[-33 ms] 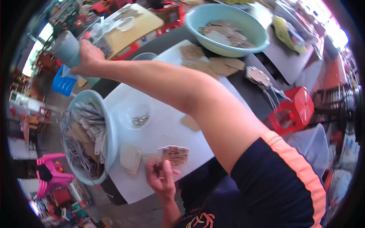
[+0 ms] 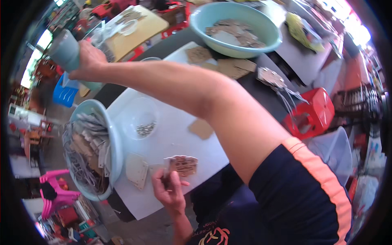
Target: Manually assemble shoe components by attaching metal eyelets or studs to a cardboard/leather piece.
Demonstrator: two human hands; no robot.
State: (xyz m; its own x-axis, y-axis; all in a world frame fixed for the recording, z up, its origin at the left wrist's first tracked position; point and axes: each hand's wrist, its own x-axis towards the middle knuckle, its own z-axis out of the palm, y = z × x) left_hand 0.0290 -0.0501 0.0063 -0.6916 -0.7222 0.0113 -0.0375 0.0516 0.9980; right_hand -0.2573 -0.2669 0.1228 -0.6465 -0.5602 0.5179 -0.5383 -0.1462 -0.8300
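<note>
My left hand (image 2: 171, 195), low over the white board (image 2: 151, 200), has its fingers closed on a small flat plate (image 2: 184, 165) with a pale edge and brown streaks. Far to the left reaches my right arm, crossing above the board. At its end my right hand (image 2: 90, 59) is wrapped round a grey-green cylindrical container (image 2: 65, 50), held tilted; its contents are hidden. Beside my left hand lies a pale flat plate with small holes (image 2: 136, 170). A clear round bowl (image 2: 152, 112) holds many tiny metal pieces (image 2: 145, 129).
At the left stands a pale blue basin (image 2: 116, 151) full of grey strips and brown pieces. A green basin (image 2: 237, 50) of flat pieces is at the back, near brown sheets (image 2: 233, 67). Strings trail from a plate bundle (image 2: 271, 77) by a red stool (image 2: 320, 107).
The whole view has shifted slightly, so most things sit a little further left. Both hands keep their holds.
</note>
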